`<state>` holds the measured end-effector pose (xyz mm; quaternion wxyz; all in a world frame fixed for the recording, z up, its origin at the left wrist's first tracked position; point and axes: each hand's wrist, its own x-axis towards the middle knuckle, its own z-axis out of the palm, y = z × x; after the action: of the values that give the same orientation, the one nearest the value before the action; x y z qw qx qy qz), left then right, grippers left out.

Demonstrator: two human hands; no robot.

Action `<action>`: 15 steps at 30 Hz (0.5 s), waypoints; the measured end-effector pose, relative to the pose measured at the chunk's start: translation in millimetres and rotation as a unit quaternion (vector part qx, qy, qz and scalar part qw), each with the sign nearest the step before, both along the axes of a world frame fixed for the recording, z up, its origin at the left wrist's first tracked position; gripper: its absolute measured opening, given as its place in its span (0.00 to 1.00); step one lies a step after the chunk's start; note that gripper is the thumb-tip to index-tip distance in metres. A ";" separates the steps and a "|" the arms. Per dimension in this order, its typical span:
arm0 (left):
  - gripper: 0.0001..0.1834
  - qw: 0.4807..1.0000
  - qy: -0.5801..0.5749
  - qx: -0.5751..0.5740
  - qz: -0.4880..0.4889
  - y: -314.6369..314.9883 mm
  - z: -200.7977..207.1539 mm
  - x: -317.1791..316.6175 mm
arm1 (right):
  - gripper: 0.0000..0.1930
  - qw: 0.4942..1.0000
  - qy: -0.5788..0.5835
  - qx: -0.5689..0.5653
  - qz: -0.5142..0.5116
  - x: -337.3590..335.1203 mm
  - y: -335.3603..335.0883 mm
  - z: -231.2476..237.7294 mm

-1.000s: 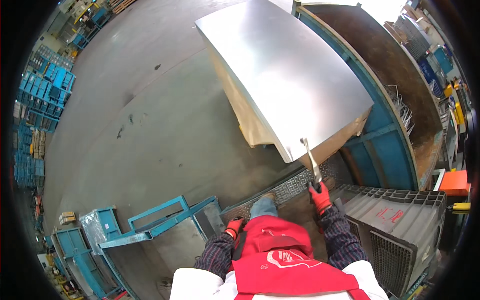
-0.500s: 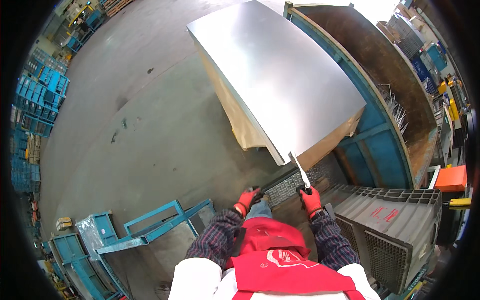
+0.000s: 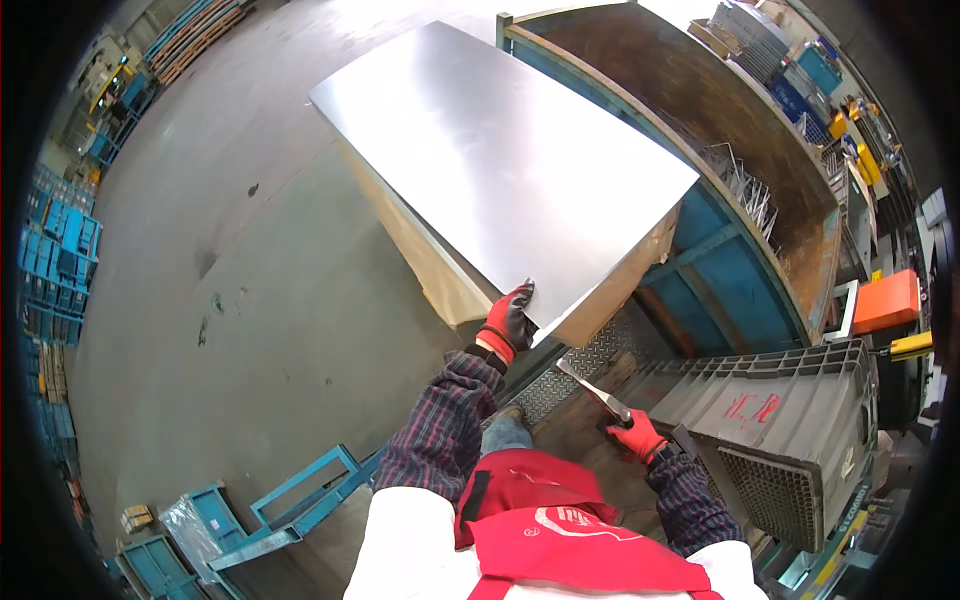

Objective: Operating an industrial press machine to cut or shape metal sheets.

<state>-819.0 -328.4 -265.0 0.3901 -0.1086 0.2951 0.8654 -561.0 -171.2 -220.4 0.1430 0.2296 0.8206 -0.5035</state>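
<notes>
Silver metal sheet (image 3: 480,150) lies on top of a stack wrapped in brown paper (image 3: 600,305), its near corner directly at the person's left hand (image 3: 510,322). That hand, in a red and black glove, is closed on the sheet's left edge just beside the near corner, fingers bent; how far they reach underneath cannot be seen. Most of the sheet stretches away beyond the hand toward the stack's far corners.

Well apart from the sheet's right edge, the gloved right hand (image 3: 635,436) is wrapped around the handle of a flat-bladed metal hand tool (image 3: 595,393). The blade points toward the sheet's near corner, its tip near that corner but clear of it.

Along the stack's right side stands a blue steel scrap bin (image 3: 720,290) holding thin metal offcuts (image 3: 745,190). A grey plastic crate (image 3: 745,395) sits just beside the right hand, and diamond-tread plate (image 3: 550,398) shows below the near corner.
</notes>
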 end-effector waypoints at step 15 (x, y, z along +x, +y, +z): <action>0.12 0.993 -0.100 0.034 -0.058 5.8 8.2 -0.3 | 0.17 0.993 0.057 0.097 -0.018 -159.7 31.1 -89.9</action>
<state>-819.3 -322.6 -256.9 0.4711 -0.1640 0.2306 0.8355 -720.7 -140.1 -310.3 0.0636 0.2277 0.8682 -0.4363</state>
